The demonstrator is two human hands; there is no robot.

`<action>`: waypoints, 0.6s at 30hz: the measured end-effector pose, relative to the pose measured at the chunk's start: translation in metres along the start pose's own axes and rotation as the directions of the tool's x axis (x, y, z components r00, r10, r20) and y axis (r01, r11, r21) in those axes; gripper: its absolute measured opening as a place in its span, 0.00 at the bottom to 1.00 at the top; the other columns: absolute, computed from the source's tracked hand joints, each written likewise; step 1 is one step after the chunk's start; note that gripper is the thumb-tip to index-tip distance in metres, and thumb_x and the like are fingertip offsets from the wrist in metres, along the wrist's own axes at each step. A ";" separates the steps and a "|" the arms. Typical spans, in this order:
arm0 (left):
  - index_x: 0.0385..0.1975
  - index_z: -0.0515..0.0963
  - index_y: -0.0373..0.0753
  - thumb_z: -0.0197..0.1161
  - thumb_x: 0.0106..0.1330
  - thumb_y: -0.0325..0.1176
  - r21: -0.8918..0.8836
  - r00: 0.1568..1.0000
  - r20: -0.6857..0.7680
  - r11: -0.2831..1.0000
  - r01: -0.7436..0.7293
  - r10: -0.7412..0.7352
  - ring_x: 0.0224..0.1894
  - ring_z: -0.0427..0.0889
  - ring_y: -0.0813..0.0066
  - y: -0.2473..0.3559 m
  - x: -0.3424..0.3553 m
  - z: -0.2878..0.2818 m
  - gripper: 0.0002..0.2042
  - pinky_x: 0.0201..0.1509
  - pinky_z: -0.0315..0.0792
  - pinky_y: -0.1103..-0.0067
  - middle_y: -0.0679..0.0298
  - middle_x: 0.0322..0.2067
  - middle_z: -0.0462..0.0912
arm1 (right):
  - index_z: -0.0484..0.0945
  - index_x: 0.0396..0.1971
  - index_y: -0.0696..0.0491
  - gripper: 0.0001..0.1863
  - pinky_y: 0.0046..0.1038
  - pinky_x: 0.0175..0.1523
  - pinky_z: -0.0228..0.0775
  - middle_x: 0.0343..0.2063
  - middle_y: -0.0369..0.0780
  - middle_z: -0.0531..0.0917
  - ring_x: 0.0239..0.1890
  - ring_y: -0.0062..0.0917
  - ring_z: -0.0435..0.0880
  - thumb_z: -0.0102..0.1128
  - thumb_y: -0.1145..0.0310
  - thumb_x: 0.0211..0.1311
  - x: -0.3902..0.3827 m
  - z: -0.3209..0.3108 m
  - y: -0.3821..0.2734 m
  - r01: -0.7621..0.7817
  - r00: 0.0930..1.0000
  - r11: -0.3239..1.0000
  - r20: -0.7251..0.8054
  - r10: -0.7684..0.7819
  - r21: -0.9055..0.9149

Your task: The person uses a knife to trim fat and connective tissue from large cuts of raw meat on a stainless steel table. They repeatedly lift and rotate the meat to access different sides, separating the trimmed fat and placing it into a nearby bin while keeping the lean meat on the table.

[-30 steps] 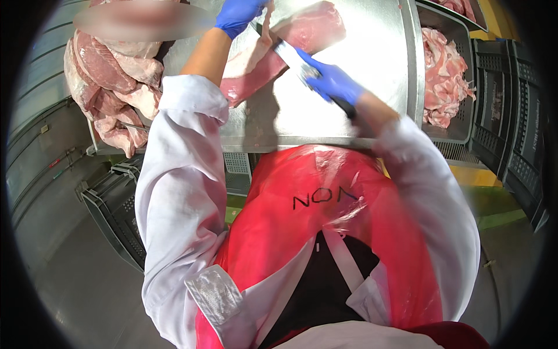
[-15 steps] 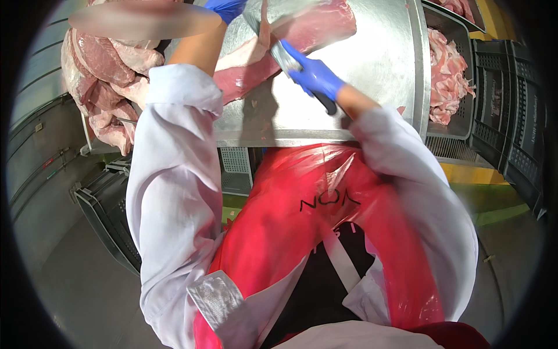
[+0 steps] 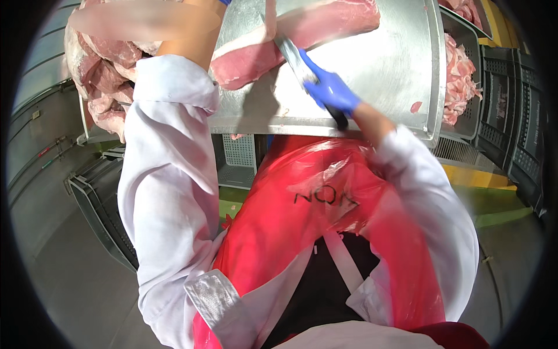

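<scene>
A long pink piece of meat (image 3: 247, 65), like a loin with a pale layer of fat, lies slantwise on the metal work table (image 3: 372, 87). My right hand (image 3: 331, 90), in a blue glove, is closed around a knife (image 3: 294, 58). The blade lies across the meat, its tip at the base of a thin strip (image 3: 270, 20) standing up from it. That strip runs out of the picture at the top. Of my left hand (image 3: 225, 2) only a sliver of blue glove shows at the top edge; its fingers are hidden.
Large cuts of meat (image 3: 104, 87) are heaped at the left, partly behind a blurred patch. Right of the table, a crate holds pale trimmings (image 3: 459, 84), with black crates (image 3: 505, 104) beyond. A grey crate (image 3: 238, 157) sits below the table, a dark one (image 3: 99, 203) lower left.
My right hand and the knife have drawn right and toward me. My left hand has moved up, almost out of view. The table and meat appear slightly shifted in the picture.
</scene>
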State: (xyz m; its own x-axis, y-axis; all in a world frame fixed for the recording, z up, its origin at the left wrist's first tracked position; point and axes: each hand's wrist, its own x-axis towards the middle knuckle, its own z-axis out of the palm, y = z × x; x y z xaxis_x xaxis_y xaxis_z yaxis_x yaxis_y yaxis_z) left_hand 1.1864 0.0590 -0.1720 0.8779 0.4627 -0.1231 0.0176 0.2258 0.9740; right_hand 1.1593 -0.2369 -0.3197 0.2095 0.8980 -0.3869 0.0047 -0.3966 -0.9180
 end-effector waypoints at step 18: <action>0.31 0.78 0.40 0.56 0.67 0.26 -0.053 0.955 0.070 0.957 -0.285 0.288 0.21 0.70 0.85 0.089 -0.058 -0.043 0.04 0.21 0.58 0.87 0.68 0.23 0.78 | 0.43 0.78 0.37 0.41 0.32 0.32 0.79 0.30 0.47 0.84 0.21 0.28 0.82 0.50 0.64 0.69 0.022 0.099 -0.037 -0.050 0.998 0.999 -0.048 0.050 0.016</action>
State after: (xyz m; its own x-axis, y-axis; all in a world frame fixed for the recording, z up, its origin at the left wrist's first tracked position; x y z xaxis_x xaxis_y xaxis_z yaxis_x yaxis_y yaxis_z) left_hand 1.1161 0.0890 -0.0868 0.8770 0.4471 0.1763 -0.2587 0.1301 0.9572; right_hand 1.0671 -0.1831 -0.3026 0.2563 0.8667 -0.4279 -0.0213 -0.4375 -0.8990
